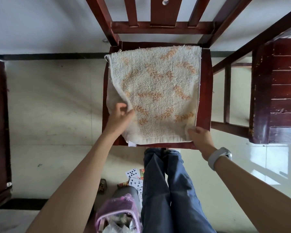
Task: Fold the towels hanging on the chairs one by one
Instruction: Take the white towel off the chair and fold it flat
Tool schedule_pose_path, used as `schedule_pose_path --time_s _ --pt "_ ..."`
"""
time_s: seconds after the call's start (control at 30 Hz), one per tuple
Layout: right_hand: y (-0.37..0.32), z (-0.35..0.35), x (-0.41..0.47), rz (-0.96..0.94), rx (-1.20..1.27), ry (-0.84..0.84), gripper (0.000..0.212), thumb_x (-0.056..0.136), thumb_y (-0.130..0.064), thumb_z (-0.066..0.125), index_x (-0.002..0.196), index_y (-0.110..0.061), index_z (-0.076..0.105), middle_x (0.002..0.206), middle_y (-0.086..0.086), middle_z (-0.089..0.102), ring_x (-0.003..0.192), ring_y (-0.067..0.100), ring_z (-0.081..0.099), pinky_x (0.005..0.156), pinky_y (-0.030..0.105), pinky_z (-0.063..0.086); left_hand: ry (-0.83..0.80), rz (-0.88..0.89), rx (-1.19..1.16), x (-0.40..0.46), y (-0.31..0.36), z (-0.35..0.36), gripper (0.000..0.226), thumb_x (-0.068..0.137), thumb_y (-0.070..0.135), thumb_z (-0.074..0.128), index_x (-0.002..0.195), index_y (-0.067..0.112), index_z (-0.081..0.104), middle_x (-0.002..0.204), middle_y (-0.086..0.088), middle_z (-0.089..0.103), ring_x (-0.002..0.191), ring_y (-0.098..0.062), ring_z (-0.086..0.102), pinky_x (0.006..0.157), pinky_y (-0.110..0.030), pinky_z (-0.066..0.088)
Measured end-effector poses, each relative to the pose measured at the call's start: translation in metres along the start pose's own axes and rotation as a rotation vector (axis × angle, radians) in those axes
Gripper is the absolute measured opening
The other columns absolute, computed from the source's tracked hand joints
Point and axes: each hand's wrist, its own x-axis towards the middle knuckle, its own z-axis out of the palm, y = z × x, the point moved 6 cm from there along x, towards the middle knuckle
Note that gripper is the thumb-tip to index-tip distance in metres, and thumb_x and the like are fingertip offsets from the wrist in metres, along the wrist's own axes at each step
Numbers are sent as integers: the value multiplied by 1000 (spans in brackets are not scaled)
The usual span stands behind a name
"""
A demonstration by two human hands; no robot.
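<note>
Bag (pixel 118 214): pink, open-topped, on the floor nearest the viewer, well short of the chair seat.
Cards (pixel 133 178): playing cards scattered on the floor between the bag and the seat.
Legs (pixel 168 190): in blue trousers, standing just before the seat's front edge.
Right hand (pixel 199 137): at the seat's near right corner; fingers curl over the towel's near right corner and pinch it, the thumb lying on top. A white band (pixel 219 158) sits on the wrist.
Left hand (pixel 120 116): at the seat's near left side; fingers are closed on the towel's left edge, which lifts into a raised fold above the seat.
Towel (pixel 158 91): cream terry with a faded orange pattern, spread over most of the seat. A second layer shows beneath the lifted left edge, so it appears already doubled once.
Seat (pixel 206 91): dark red wood, visible as a border around the towel on all sides.
Chair back (pixel 160 22): slatted, rising beyond the seat's far edge; no towel hangs on it.
Cabinet (pixel 277 91): dark, worn wood, to the right of the seat and apart from it.
Progress: this towel is off its chair back and partly folded; a further fold, probably left edge toward right, seems in hand. No finished towels or other hanging towels are in view, so the remaining count cannot be judged.
</note>
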Motion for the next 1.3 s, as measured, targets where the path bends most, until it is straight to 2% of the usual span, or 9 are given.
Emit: schedule_pose_path --time_s 0.1,0.17,0.27,0.43,0.6,0.73,0.97,1.1,1.3 --pt "1 0 1 6 9 -4 21 83 -21 52 70 -5 56 61 5 42 64 22 43 63 37 44 -296 -40 120 -21 -2 31 63 91 36 50 143 28 15 144 -3 37 112 -17 49 83 -31 44" --pt "4 -1 1 5 22 -7 20 84 -22 53 73 -5 57 64 7 45 65 22 44 64 37 44 -229 91 479 -31 -10 42 61 94 30 46 145 20 14 143 -8 39 108 -24 55 79 -34 46" --pt "10 -1 -1 -3 44 -8 26 84 -21 52 78 3 58 69 11 51 67 23 48 64 38 44 54 292 793 -38 -20 49 33 93 24 45 121 6 45 117 -14 56 102 -32 58 77 -39 49" --pt "12 1 -6 -38 46 -38 20 88 -18 48 75 -5 56 67 9 54 68 24 52 66 36 43 231 412 874 -31 -29 38 16 88 14 52 89 1 62 113 -16 62 86 -37 59 59 -38 51" --pt "14 1 -6 -43 83 -19 31 89 -18 42 85 10 56 74 13 51 72 23 49 65 36 40 163 395 893 -24 -28 25 24 97 21 34 101 5 51 102 -11 55 79 -32 59 47 -28 27" --pt "14 -6 -9 -84 94 -2 25 89 -14 44 72 1 52 70 14 48 69 22 45 63 34 39 166 312 892 -23 -35 9 24 97 20 31 107 7 49 105 -12 53 80 -38 60 56 -33 33" --pt "16 -9 -9 -15 235 -25 23 91 -11 50 72 -5 61 66 4 54 66 20 53 64 31 50 313 -103 277 -22 -95 -30 35 80 10 54 49 9 38 52 -9 35 53 -22 37 51 -27 30" --pt "16 -3 -9 34 327 -93 26 91 -8 49 68 -13 60 72 3 57 64 15 55 45 14 48 381 -340 -275 -31 -118 -29 4 81 11 65 79 9 63 85 -10 63 66 -16 58 83 -33 50" --pt "14 -1 -8 29 253 -163 13 90 -7 52 85 -9 63 85 8 63 74 20 59 63 22 52 434 -423 -449 -32 -125 -34 27 76 12 72 100 0 66 82 -8 61 60 -11 47 60 -21 40"
